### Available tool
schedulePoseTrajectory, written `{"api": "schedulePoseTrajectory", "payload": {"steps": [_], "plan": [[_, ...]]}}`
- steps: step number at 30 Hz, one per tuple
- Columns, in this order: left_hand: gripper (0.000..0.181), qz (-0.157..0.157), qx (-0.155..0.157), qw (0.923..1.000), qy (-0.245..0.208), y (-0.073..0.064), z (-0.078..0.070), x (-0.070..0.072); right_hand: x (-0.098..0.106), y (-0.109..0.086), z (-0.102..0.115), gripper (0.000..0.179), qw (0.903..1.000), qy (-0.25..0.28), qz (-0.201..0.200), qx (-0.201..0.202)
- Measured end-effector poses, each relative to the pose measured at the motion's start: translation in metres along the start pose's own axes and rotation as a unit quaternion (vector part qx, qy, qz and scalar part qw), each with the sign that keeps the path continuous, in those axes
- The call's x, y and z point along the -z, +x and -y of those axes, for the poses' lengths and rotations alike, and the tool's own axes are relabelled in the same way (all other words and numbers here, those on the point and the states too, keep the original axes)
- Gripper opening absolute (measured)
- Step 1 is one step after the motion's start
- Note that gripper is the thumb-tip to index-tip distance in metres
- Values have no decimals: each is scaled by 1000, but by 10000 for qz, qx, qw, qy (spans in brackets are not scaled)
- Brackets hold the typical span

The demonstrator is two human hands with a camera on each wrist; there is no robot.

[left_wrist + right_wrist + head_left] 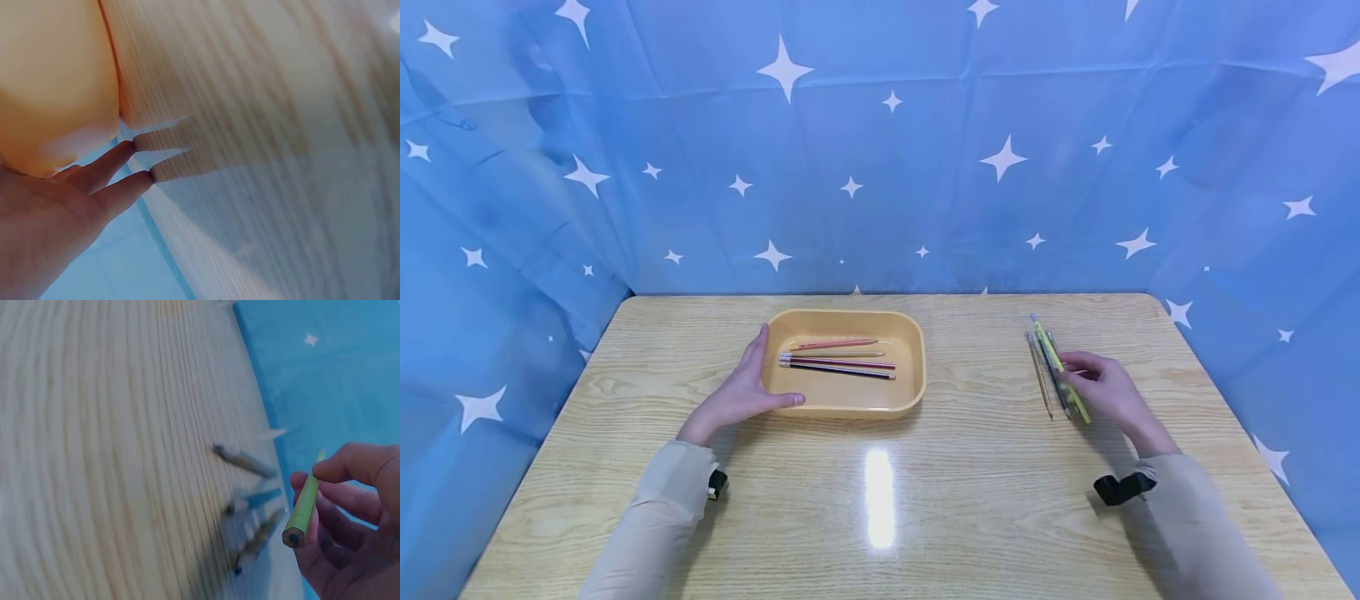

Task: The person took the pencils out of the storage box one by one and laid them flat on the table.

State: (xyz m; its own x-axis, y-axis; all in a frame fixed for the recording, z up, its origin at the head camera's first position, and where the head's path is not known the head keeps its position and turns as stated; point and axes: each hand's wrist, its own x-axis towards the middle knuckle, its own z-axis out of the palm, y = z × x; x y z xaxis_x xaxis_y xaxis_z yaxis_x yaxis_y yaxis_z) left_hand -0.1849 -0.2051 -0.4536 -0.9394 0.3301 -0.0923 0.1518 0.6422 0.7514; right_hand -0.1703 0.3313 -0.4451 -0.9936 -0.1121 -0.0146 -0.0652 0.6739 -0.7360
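From the head, one camera looks forward and down over the desk (985, 492), while the wrist cameras look close up, one at the left hand (69, 203) and the tray (56, 75), one at the right hand (350, 519) and green pencil (305, 509), all of which the head view sees too.

Tray (880, 393) sits on the table (970, 508), left of centre, toward the back edge; cloth (887, 167) hangs behind that edge. Four pencils (838, 362) lie in it, roughly side by side, running left-right. Left hand (739, 397) is at the tray's left end, fingers along the left side, thumb along the front rim. Well apart to the right: three loose pencils (1041, 377) on the table, close together, running roughly front-back. Right hand (1105, 390) is just right of them, with one pinched pencil (1049, 350) slanting above the group.
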Motion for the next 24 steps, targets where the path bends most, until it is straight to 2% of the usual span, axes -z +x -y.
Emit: {"api": "schedulePoseTrajectory", "payload": {"steps": [6,13,24], "plan": [[131,21,-7,10000,17,0,-1,0,8,-2,-13,37,9998,-23,-172,-132],[131,41,8,10000,4,-1,-1,1,10,-3,-27,36,9988,-327,-275,-244],[131,15,9,10000,-40,-1,-1,1,8,-3,-31,32,9964,-687,-336,-363]]}}
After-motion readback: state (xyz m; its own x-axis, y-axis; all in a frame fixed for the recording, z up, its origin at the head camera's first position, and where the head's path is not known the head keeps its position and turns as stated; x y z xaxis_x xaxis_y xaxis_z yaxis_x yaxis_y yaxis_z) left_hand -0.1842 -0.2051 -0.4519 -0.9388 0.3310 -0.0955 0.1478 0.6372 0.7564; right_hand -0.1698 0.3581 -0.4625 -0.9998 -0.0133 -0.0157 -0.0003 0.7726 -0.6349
